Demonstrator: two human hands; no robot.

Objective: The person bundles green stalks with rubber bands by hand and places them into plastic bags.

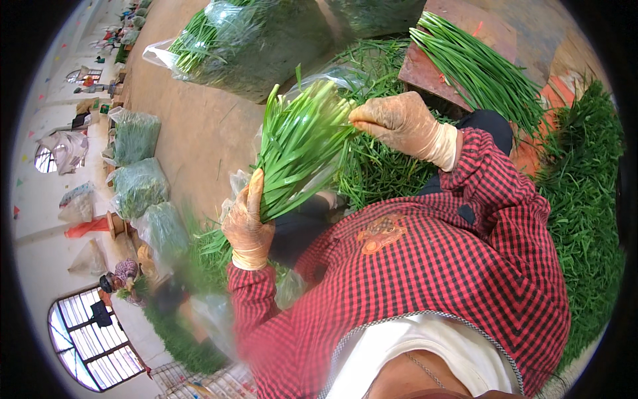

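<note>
A loose bunch of green leafy stalks, apparently garlic chives (304, 144), is held up before my chest with its pale cut ends toward the top right. My left hand (249, 224), in a stained thin glove, is wrapped around the leafy lower left of the bunch, thumb along its side. Gloved the same way, my right hand (406, 127) has its fingertips pinched together at the pale stalk ends. Whether a stalk is between those fingers cannot be seen clearly. Below the bunch, loose green leaves and trimmings (389, 164) lie heaped around my legs.
A neat chive bundle (478, 65) rests on a reddish board (428, 75) at upper right. A large heap of chives (583, 219) lies along my right side. Filled clear plastic bags (214, 50) stand ahead, with more bags (139, 184) at left. Another person (124, 279) sits farther left.
</note>
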